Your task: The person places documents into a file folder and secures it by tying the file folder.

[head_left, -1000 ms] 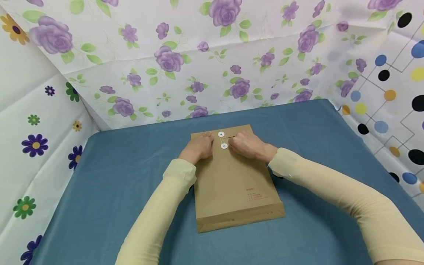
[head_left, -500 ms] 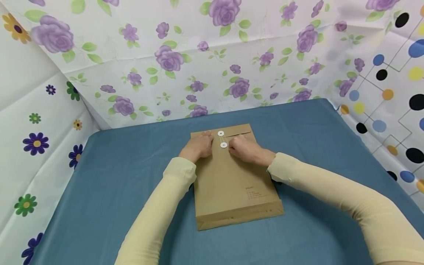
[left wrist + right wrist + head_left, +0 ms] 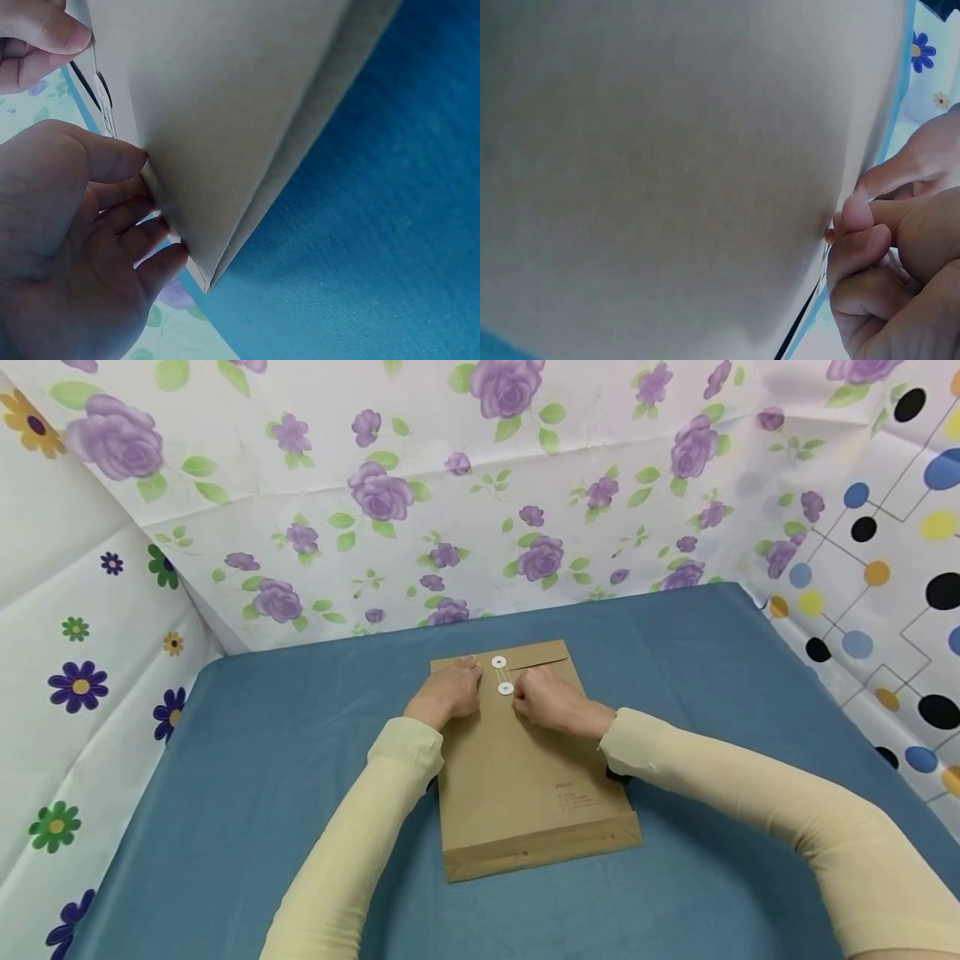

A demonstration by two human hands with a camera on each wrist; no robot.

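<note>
A brown kraft paper file envelope (image 3: 517,777) lies flat, its flap (image 3: 542,655) at the far end. Two white round buttons, the upper button (image 3: 498,662) on the flap and the lower button (image 3: 506,689) below it, are joined by a thin string (image 3: 503,676). My left hand (image 3: 450,689) rests on the envelope's upper left; in the left wrist view its slightly bent fingertips (image 3: 166,264) touch the paper. My right hand (image 3: 553,700), curled beside the lower button, pinches the string's end between thumb and forefinger; that end is mostly hidden by the fingers (image 3: 859,247).
A blue cloth (image 3: 315,760) covers the table beneath the envelope. White flowered sheeting (image 3: 420,510) rises behind the table, with another patterned sheet (image 3: 862,602) along the right side. Red print (image 3: 573,797) marks the envelope's lower right.
My right hand has moved slightly left and down, from over the flap's edge to beside the lower button, uncovering more of the flap's edge. The left hand stays in place.
</note>
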